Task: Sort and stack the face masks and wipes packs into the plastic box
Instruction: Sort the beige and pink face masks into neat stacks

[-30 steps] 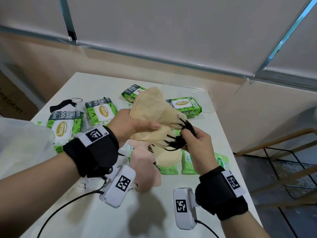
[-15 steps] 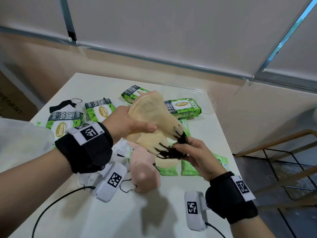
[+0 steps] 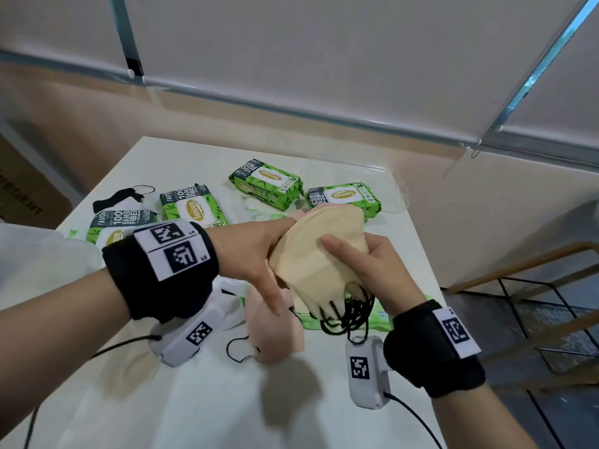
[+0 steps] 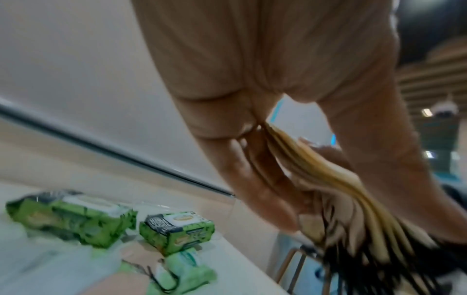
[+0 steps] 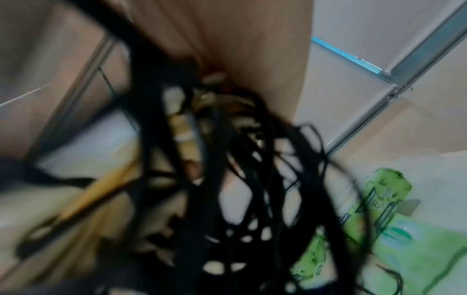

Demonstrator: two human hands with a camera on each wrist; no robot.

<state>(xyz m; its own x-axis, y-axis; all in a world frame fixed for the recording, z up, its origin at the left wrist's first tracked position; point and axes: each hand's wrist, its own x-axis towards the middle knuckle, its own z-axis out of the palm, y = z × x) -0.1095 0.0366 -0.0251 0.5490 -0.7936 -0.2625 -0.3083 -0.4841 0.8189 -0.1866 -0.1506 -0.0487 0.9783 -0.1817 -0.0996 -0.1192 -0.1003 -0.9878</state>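
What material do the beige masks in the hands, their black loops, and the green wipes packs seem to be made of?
Beige masks: probably soft non-woven fabric, matte; the stack bends in the hands.
Black loops: likely elastic cord; thin strands hang limp and tangled.
Green wipes packs: seemingly printed plastic film, slightly glossy, with a label on top.

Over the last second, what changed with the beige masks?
The right hand left the black ear loops and took a grip on the beige mask stack, thumb on top. The left hand kept its grip. Pink mask and wipes packs stayed put.
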